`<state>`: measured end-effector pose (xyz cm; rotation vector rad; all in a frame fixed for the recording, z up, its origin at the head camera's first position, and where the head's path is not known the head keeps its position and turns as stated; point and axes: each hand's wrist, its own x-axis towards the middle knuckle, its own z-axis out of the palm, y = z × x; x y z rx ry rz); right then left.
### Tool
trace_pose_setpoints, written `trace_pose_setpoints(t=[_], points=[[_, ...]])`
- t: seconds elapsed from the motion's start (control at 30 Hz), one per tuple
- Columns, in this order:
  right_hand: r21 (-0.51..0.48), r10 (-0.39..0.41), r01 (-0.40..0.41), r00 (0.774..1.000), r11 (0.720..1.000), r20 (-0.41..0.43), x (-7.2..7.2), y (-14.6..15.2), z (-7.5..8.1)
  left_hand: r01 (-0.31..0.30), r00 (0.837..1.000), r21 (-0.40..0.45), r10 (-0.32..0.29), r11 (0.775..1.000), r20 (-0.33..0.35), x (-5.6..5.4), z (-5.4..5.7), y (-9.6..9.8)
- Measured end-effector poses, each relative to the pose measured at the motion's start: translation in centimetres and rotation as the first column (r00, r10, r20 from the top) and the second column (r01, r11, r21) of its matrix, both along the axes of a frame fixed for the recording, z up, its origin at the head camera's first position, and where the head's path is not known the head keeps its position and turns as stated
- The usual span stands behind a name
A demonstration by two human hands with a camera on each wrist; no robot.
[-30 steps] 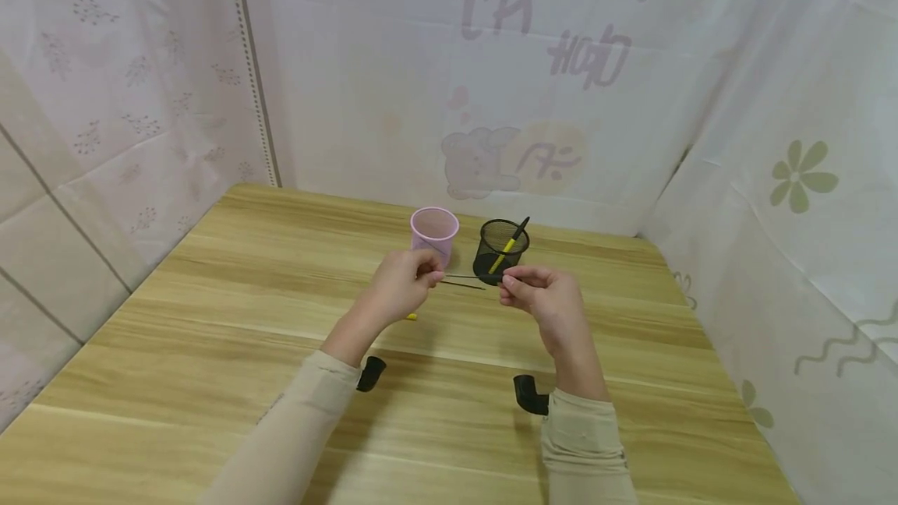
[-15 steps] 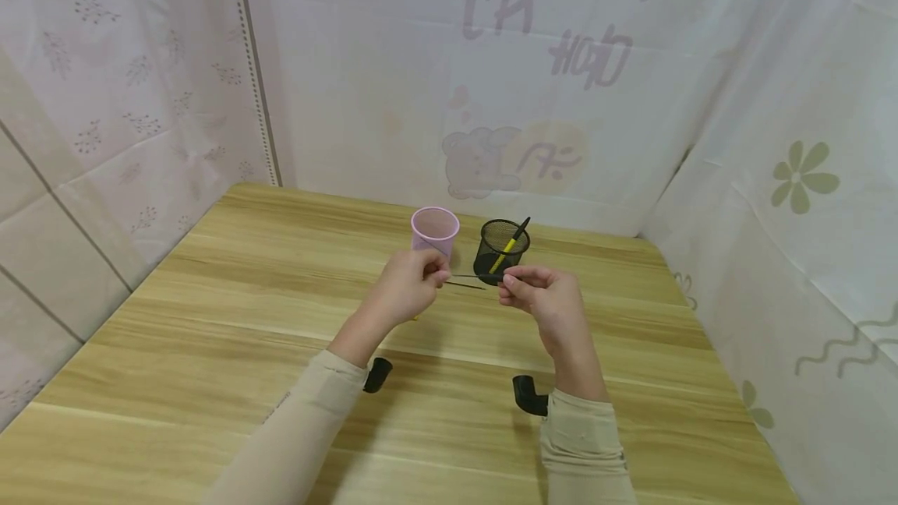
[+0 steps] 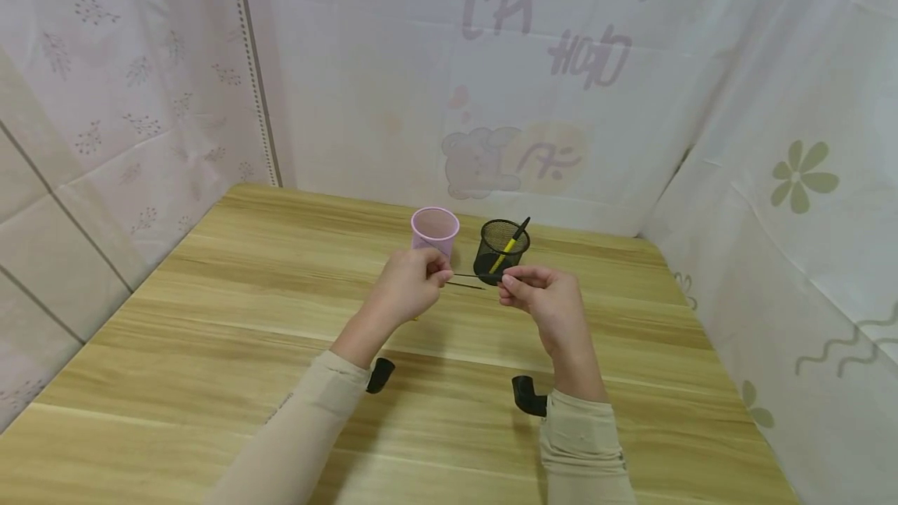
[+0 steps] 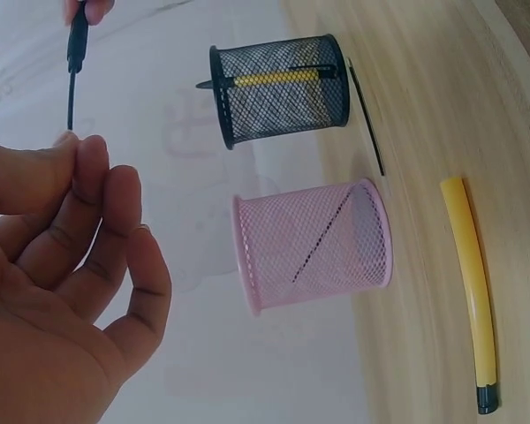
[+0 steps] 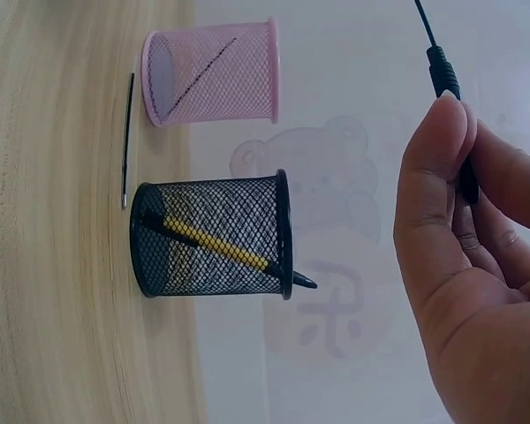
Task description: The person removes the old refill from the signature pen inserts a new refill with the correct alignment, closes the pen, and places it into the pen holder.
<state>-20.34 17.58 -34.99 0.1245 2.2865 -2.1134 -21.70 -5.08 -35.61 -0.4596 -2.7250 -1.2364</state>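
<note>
My left hand pinches the end of a thin dark pen refill between thumb and fingertips. The refill's other end goes into a black, ribbed pen front section, which my right hand pinches between thumb and fingers. Both pieces hang in one line above the table. On the table lies a yellow pen barrel with a black end, mostly hidden behind the left hand in the head view. A second thin dark refill lies beside the two pen holders.
A pink mesh pen holder with a dark refill slanting inside stands at the back. Right of it is a black mesh pen holder with a yellow-and-black pen. Black elbow-shaped pieces stick out by both sleeves.
My left hand has shifted slightly right, nearer the right hand, so less of the refill shows between them. The right hand stays nearly still.
</note>
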Motion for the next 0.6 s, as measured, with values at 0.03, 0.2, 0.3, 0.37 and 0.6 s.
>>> trace_pose_setpoints(t=[0.03,0.2,0.3,0.37,0.6], points=[[-0.001,0.000,0.000,1.000,1.000,0.000,0.0,0.0,0.0,0.000,1.000,0.002,0.000,1.000,0.000,0.0,0.0,0.0],[-0.006,0.004,-0.004,1.000,1.000,-0.001,0.0,0.1,0.0,0.012,1.000,0.050,-0.013,0.999,0.010,-0.1,-0.2,-0.1],[-0.014,0.002,-0.002,1.000,1.000,0.000,0.0,0.2,-0.1,0.022,1.000,0.107,-0.024,0.994,0.019,-0.4,-0.5,-0.4],[-0.022,-0.002,0.002,1.000,1.000,0.002,0.1,0.4,-0.1,0.023,0.999,0.131,-0.027,0.991,0.024,-0.6,-0.8,-0.6],[-0.038,-0.012,0.012,1.000,0.999,0.003,0.1,1.1,-0.2,0.016,0.999,0.111,-0.020,0.994,0.036,-0.8,-1.0,-1.5]])
